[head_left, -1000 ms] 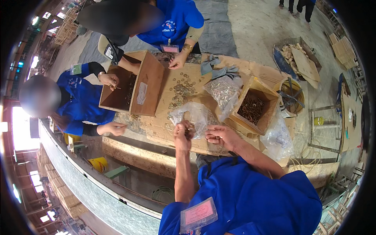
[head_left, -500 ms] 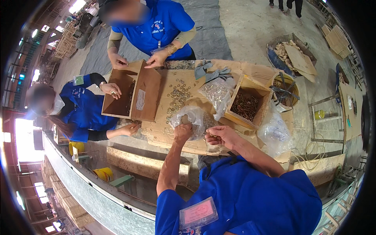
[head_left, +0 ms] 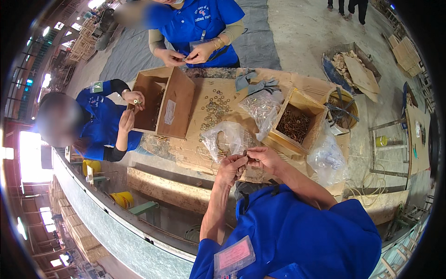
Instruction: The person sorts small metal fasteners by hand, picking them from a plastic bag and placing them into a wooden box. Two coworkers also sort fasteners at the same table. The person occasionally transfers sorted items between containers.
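My left hand (head_left: 232, 169) and my right hand (head_left: 265, 160) meet over the near edge of the cardboard-covered table (head_left: 183, 156). Fingers of both are pinched together around a small dark metal piece (head_left: 245, 153), too small to name. Just beyond them lies a clear plastic bag (head_left: 223, 137) with some bolts at its mouth. Flat metal washers (head_left: 214, 109) are scattered on the cardboard past the bag. To the right of the hands stands a wooden box (head_left: 299, 116) filled with bolts.
Two co-workers in blue shirts (head_left: 204, 23) handle small parts around a divided wooden box (head_left: 176, 104). Grey gloves (head_left: 260, 87), a bag of hardware (head_left: 262, 107), another plastic bag (head_left: 327, 160) and a bucket (head_left: 346, 111) are at the right. A wooden board (head_left: 167, 188) lies below the table's edge.
My left hand has left the plastic bag and come right and nearer to meet my right hand. The co-workers' hands have drawn together, and the view has shifted slightly.
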Demonstrator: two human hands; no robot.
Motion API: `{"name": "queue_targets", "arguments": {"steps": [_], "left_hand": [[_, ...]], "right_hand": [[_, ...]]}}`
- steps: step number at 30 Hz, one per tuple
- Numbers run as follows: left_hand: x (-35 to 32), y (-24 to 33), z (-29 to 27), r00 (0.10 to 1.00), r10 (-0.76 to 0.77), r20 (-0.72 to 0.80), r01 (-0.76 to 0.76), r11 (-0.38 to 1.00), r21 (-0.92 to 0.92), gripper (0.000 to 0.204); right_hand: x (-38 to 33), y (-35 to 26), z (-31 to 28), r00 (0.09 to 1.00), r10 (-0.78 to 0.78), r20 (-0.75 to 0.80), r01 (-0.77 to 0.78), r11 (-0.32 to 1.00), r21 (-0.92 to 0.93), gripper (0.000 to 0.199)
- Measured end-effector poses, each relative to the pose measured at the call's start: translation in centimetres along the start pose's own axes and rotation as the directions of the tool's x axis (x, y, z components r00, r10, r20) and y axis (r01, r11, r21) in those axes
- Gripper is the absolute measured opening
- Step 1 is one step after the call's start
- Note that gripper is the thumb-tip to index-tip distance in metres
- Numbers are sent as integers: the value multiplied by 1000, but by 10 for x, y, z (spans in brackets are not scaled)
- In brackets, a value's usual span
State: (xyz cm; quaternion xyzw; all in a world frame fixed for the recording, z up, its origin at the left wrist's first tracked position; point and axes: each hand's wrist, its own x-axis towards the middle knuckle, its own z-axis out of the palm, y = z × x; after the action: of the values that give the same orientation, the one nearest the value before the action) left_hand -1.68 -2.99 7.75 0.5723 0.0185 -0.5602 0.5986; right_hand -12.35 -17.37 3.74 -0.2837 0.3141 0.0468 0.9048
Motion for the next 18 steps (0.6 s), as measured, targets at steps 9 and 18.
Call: {"name": "queue_targets", "arguments": {"steps": [9, 18], "left_hand": [[9, 2, 5, 997, -77, -25, 72, 980, -183, 12], [12, 8, 6, 998, -52, -18, 53, 996, 67, 12]], "right_hand": [[-12, -9, -5, 990, -139, 29, 142, 949, -280, 30], [-1, -5, -13, 997, -77, 18, 79, 985, -153, 19]]}}
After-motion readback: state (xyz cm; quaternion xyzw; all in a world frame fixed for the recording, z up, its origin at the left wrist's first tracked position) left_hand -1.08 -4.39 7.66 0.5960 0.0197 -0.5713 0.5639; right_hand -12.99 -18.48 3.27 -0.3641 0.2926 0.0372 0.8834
